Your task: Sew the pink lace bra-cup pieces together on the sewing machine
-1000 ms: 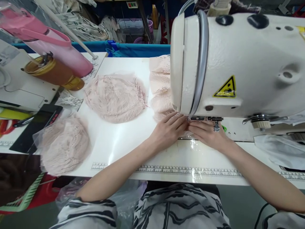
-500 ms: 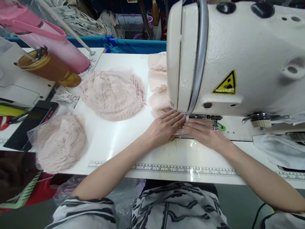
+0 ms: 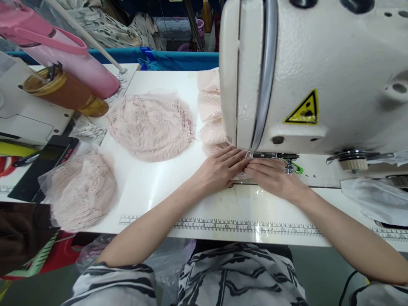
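Lying fairly flat, fingers (image 3: 264, 170) close together, any pinch hidden, left hand (image 3: 216, 171) and right hand (image 3: 277, 178) press lace (image 3: 213, 131) under and beyond their tips, where uneven pressure beside the machine (image 3: 277, 80) could pucker the lace.

The person wears a loose top (image 3: 237, 282), off-white with irregular stripes in black or a very dark shade, which bend and taper like brush strokes. A straight dark line runs down its front, and the cloth bunches into soft folds. The left sleeve (image 3: 114, 284) is wide, ends near the elbow and carries dark bands up to its edge. Of the right sleeve (image 3: 378, 294) only a corner shows, in similar print. The left forearm (image 3: 154, 223) and right forearm (image 3: 344, 231) are bare; the left grip (image 3: 219, 172) and right grip (image 3: 272, 176) are ungloved, with slim fingers.
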A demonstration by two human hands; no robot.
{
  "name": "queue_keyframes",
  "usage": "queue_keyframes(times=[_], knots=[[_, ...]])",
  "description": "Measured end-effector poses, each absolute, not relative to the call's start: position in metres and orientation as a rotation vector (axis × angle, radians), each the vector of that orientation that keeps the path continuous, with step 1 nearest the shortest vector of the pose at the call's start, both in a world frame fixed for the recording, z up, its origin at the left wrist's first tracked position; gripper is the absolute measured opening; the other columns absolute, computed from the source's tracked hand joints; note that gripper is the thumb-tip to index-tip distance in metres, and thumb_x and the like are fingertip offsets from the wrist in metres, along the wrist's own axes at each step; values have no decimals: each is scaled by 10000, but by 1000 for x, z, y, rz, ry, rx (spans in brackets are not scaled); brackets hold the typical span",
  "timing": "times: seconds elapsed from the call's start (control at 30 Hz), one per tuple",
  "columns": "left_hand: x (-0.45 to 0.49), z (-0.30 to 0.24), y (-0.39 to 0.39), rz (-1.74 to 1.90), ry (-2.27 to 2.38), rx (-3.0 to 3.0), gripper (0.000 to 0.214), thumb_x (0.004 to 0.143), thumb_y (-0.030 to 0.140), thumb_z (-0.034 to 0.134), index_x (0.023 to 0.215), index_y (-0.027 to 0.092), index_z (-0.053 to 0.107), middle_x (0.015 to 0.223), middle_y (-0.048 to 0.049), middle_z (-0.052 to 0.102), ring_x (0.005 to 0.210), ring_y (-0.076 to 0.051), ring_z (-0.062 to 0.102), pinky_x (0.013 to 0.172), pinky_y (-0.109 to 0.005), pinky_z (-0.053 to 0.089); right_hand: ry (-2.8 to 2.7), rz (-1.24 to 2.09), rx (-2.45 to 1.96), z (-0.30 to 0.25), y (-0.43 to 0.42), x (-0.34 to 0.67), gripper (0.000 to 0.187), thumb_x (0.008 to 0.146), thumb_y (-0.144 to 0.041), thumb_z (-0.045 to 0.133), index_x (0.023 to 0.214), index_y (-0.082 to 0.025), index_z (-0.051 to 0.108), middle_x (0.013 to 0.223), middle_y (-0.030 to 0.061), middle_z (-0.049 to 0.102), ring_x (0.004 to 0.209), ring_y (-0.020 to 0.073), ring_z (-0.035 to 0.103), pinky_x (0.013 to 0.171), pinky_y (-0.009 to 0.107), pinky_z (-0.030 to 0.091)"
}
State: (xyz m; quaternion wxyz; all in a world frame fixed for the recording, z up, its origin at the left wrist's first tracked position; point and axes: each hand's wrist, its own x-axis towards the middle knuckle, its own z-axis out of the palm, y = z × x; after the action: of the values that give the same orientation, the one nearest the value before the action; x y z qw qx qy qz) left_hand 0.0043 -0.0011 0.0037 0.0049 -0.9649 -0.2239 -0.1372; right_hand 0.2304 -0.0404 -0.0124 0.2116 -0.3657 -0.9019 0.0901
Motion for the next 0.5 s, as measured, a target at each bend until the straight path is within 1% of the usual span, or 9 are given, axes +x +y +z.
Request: queue_keyframes(times=[0.1,0.2,0.33,0.4,0.5], knots=[[4,4,-2,-380,-705,-3020,467,847,108,522,1314,98,529,1327,-136,592,1306,-271,500,1084,-459,443,-2469,260,-1052,-14,-41,234,297,923,-262,473,1157,-294,653,1035,41,712,942,215,644,781,361,544],[4,4,-2,-378,-694,-3022,464,858,95,515,1321,113,529,1305,-134,608,1310,-269,496,1086,-463,441,-2341,234,-1263,-18,-38,239,315,940,-328,430,1136,-271,670,948,53,724,860,212,647,757,364,520],[3,4,-3,-389,-661,-3007,447,889,85,487,1334,114,525,1292,-140,615,1292,-257,516,1088,-457,436,-2231,246,-1455,-24,-33,244,428,989,-369,288,1117,-274,685,830,53,726,707,198,618,676,362,492],[3,3,-2,-401,-652,-2997,439,898,91,487,1334,117,529,1295,-147,613,1282,-254,527,1084,-457,437,-2221,265,-1511,-24,-33,245,458,997,-371,252,1131,-277,680,847,55,728,674,189,607,664,363,477],[2,-1,-2,-426,-635,-2983,421,903,114,504,1323,118,543,1301,-155,607,1264,-249,545,1079,-445,441,-2243,291,-1548,-21,-34,242,442,996,-373,257,1177,-300,653,972,62,722,762,196,626,668,361,452]])
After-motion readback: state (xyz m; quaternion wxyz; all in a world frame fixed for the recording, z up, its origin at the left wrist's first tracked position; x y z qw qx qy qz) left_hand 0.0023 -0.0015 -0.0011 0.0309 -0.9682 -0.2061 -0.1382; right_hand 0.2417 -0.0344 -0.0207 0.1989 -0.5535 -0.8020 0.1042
